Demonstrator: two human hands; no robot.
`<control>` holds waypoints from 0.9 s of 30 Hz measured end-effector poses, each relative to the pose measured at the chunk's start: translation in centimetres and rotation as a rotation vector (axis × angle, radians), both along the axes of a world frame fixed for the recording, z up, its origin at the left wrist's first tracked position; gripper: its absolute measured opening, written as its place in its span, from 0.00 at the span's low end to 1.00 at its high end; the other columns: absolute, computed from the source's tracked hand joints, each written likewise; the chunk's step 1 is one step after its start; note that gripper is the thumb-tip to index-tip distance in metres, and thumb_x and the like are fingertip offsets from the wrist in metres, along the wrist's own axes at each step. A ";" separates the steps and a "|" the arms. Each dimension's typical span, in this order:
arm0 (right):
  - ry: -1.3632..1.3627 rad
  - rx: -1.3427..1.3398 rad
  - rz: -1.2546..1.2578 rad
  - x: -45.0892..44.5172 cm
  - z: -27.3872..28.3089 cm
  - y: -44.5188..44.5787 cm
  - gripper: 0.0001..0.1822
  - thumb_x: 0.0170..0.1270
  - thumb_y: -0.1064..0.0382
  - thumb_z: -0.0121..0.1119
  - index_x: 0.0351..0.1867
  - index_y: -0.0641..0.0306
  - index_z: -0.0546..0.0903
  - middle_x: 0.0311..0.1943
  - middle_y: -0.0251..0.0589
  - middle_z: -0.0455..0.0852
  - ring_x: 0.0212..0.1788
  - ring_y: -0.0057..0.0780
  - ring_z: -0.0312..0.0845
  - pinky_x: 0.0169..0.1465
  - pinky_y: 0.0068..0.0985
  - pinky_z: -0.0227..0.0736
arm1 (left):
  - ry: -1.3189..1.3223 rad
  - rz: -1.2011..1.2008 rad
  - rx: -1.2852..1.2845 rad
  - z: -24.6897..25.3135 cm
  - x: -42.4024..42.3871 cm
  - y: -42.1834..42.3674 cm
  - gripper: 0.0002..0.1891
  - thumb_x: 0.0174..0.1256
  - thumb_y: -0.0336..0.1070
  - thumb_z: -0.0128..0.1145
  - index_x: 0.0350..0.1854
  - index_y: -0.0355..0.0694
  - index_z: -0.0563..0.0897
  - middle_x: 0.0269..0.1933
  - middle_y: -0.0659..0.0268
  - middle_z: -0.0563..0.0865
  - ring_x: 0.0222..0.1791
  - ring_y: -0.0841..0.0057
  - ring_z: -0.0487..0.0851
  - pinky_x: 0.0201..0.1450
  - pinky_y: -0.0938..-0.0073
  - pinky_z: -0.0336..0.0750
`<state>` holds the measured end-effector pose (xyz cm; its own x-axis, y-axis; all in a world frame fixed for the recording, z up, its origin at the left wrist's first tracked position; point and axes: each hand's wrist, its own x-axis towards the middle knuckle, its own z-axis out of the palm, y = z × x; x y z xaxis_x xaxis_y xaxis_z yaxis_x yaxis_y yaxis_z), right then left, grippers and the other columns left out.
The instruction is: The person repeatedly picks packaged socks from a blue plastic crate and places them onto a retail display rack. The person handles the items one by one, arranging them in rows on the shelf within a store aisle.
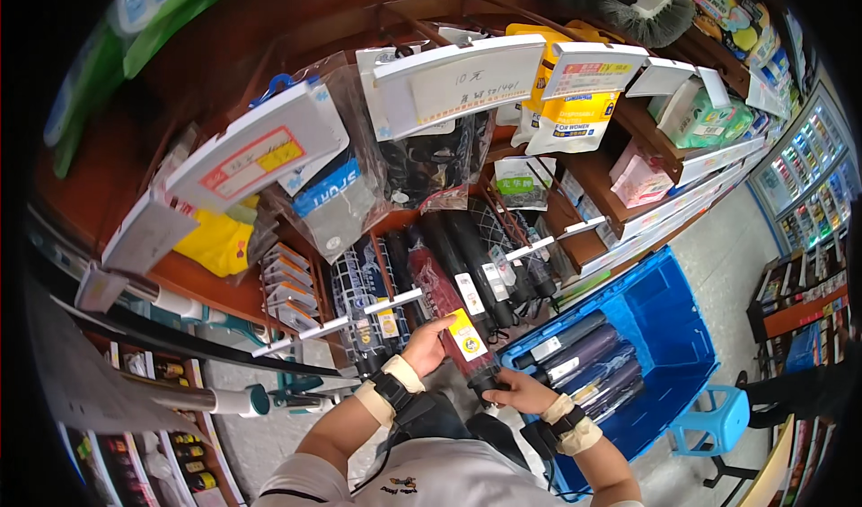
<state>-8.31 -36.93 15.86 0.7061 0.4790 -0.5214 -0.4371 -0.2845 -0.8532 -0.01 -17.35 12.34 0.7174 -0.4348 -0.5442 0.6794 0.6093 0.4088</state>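
A dark red folded umbrella (441, 285) in a clear plastic sleeve lies aslant before me, its black handle towards me. My left hand (425, 347) grips its side by a yellow and white label. Around the black handle (483, 380) close the fingers of my right hand (524, 391). The umbrella's far end lies among other folded umbrellas on the shelf: black ones (458, 264) to its right and a navy one with a white grid (350, 285) to its left. Several wrapped umbrellas (586, 365) lie in a blue plastic crate (680, 318) at my right.
Price-tag holders (465, 82) on metal hooks jut out above the umbrellas, beside hanging packets such as a yellow pouch (572, 120). A light blue stool (714, 416) stands right of the crate, near a person's dark-clothed leg (788, 392). White poles (222, 399) cross at left.
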 end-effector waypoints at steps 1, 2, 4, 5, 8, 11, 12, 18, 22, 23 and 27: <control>-0.025 -0.046 0.026 0.7 -0.8 0.7 0.21 0.50 0.53 0.60 0.37 0.70 0.71 0.26 0.36 0.76 0.23 0.18 0.70 0.27 0.17 0.66 | -0.009 0.017 0.019 -0.2 0.4 0.4 0.14 0.57 0.31 0.50 0.45 0.34 0.72 0.44 0.61 0.78 0.44 0.72 0.76 0.50 0.70 0.68; -0.054 -0.045 0.020 1.3 -1.4 1.3 0.22 0.50 0.52 0.60 0.37 0.70 0.71 0.26 0.37 0.77 0.23 0.19 0.71 0.26 0.18 0.67 | -0.017 0.031 0.037 -0.7 0.9 0.8 0.13 0.57 0.31 0.50 0.44 0.34 0.73 0.44 0.61 0.78 0.44 0.72 0.76 0.50 0.70 0.68; -0.001 0.009 -0.007 2.3 -4.3 3.0 0.19 0.52 0.55 0.58 0.36 0.68 0.71 0.28 0.36 0.76 0.27 0.19 0.71 0.30 0.18 0.69 | -0.036 0.100 0.070 -2.5 1.8 1.8 0.11 0.56 0.29 0.49 0.42 0.35 0.74 0.41 0.61 0.79 0.42 0.72 0.77 0.48 0.71 0.69; 0.009 0.063 -0.062 2.8 -4.9 4.2 0.17 0.53 0.56 0.58 0.35 0.67 0.71 0.28 0.34 0.74 0.29 0.19 0.70 0.32 0.18 0.69 | -0.037 0.119 0.089 -3.7 2.2 2.6 0.10 0.56 0.29 0.49 0.41 0.35 0.74 0.41 0.61 0.79 0.42 0.72 0.77 0.48 0.71 0.70; 0.107 0.134 -0.067 4.1 -7.0 5.6 0.17 0.53 0.56 0.58 0.37 0.67 0.70 0.31 0.35 0.74 0.31 0.20 0.71 0.34 0.19 0.71 | -0.006 0.146 0.123 -5.7 3.7 3.6 0.10 0.56 0.27 0.48 0.41 0.36 0.73 0.41 0.62 0.78 0.41 0.72 0.77 0.47 0.71 0.70; 0.100 0.089 -0.028 5.5 -7.5 6.3 0.17 0.53 0.56 0.58 0.38 0.66 0.70 0.31 0.35 0.73 0.34 0.21 0.71 0.36 0.19 0.72 | -0.008 0.210 0.128 -6.4 4.5 4.2 0.09 0.54 0.26 0.49 0.39 0.37 0.72 0.40 0.63 0.78 0.41 0.72 0.76 0.47 0.71 0.69; 0.084 0.108 -0.054 5.9 -7.6 6.6 0.17 0.53 0.56 0.58 0.37 0.66 0.69 0.30 0.35 0.73 0.33 0.21 0.71 0.34 0.20 0.71 | 0.006 0.219 0.158 -6.5 4.6 4.3 0.09 0.54 0.27 0.50 0.39 0.39 0.72 0.40 0.65 0.77 0.42 0.73 0.75 0.48 0.72 0.68; 0.062 0.069 -0.138 8.4 -10.0 7.5 0.16 0.52 0.59 0.57 0.38 0.66 0.70 0.27 0.35 0.75 0.26 0.20 0.69 0.27 0.20 0.66 | 0.002 0.209 0.248 -7.0 4.5 4.8 0.10 0.56 0.31 0.49 0.40 0.46 0.69 0.40 0.69 0.76 0.43 0.76 0.73 0.50 0.71 0.63; -0.265 -0.250 -0.184 8.8 -13.5 7.9 0.24 0.47 0.61 0.57 0.45 0.72 0.69 0.37 0.58 0.75 0.33 0.42 0.77 0.27 0.30 0.73 | 0.055 0.129 0.307 -7.0 3.9 4.2 0.09 0.55 0.33 0.50 0.37 0.48 0.68 0.40 0.72 0.75 0.44 0.77 0.70 0.50 0.70 0.60; -0.387 -0.374 -0.178 8.5 -14.3 8.0 0.24 0.46 0.61 0.57 0.45 0.72 0.69 0.38 0.60 0.75 0.34 0.45 0.77 0.29 0.31 0.74 | 0.083 0.109 0.347 -6.9 3.8 4.0 0.09 0.55 0.33 0.50 0.37 0.48 0.68 0.40 0.72 0.74 0.45 0.77 0.69 0.50 0.70 0.60; -0.024 -0.232 -0.257 8.8 -11.6 8.8 0.24 0.44 0.56 0.57 0.36 0.78 0.72 0.33 0.56 0.76 0.37 0.48 0.73 0.40 0.33 0.67 | 0.076 0.064 0.346 -7.2 3.2 4.9 0.11 0.54 0.33 0.51 0.40 0.47 0.69 0.42 0.71 0.73 0.46 0.75 0.67 0.50 0.69 0.58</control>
